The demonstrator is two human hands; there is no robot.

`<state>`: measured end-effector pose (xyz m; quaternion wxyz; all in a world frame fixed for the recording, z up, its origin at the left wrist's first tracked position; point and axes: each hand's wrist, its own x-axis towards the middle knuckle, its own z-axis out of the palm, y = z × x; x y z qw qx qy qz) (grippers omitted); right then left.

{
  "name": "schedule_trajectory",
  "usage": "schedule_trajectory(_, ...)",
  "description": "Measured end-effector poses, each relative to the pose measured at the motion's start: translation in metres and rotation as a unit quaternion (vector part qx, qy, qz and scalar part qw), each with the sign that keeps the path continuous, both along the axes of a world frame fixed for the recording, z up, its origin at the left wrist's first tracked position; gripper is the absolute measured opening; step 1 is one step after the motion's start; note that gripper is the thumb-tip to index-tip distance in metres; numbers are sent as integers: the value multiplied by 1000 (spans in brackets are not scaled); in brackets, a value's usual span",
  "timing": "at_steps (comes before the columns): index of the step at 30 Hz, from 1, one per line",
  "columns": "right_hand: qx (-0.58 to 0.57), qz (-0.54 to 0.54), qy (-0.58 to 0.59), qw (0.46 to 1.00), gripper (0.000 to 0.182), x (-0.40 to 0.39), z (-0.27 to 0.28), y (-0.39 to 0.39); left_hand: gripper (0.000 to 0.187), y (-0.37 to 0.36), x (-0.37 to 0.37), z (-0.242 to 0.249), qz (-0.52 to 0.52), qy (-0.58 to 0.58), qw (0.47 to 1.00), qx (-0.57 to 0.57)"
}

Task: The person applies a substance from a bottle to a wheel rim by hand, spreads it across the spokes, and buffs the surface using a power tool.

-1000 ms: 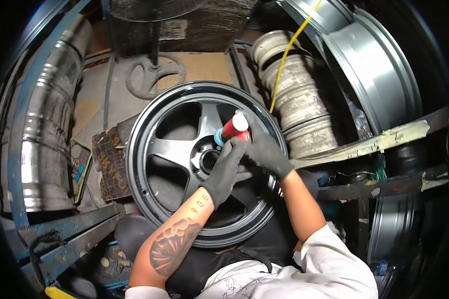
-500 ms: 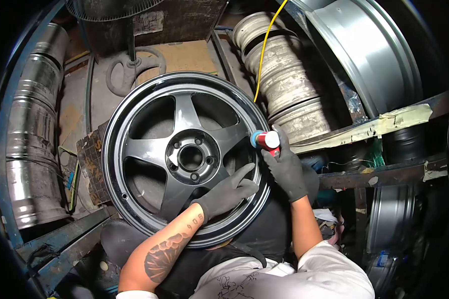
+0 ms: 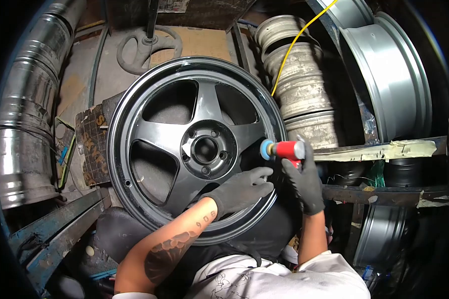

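Dark grey finish is covering the five-spoke wheel, which is lying face up at the person's lap; what is supporting it underneath is not showing. The right hand, gloved, is gripping a red compact polisher, its blue pad facing the rim's right side. Contact is not confirmable. The left hand, also gloved, is resting palm down over the wheel's lower right, partly open, fingers apart.

Progress, by judgement: surface work is under way. The spokes and rim are presenting an even coat; which parts are finished and which are still needing attention cannot be told.

Condition: the face is reflecting light softly, the outer lip more sharply. A white mark is showing beside the hub's bolt holes. The valve hole is sitting bare at lower left. Stacked rims are standing beyond.
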<state>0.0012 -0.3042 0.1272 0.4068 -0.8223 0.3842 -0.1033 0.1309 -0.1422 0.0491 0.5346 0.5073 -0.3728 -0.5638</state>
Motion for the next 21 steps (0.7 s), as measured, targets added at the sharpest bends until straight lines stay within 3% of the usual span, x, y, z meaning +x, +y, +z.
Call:
schedule_trajectory(4,-12,-17,-2,1000,74,-3,20,-6,49,1,-1,6,-63,-41,996,44)
schedule_trajectory(7,-58,-14,-37,998,74,-1,-13,-32,49,2,-9,1,-43,-29,998,26)
schedule_trajectory(9,7,-11,-61,998,73,11,-27,-38,50,4,-7,0,-49,-41,998,30)
schedule_trajectory(12,-64,-18,3,998,73,21,-44,-43,52,3,-4,-3,-55,-51,997,31)
schedule_trajectory(19,-216,16,-17,976,76,32,-53,-35,50,2,4,8,-41,-46,997,36)
schedule_trajectory(21,-208,0,29,978,76,39,-48,-32,49,1,-1,0,-30,-54,998,14)
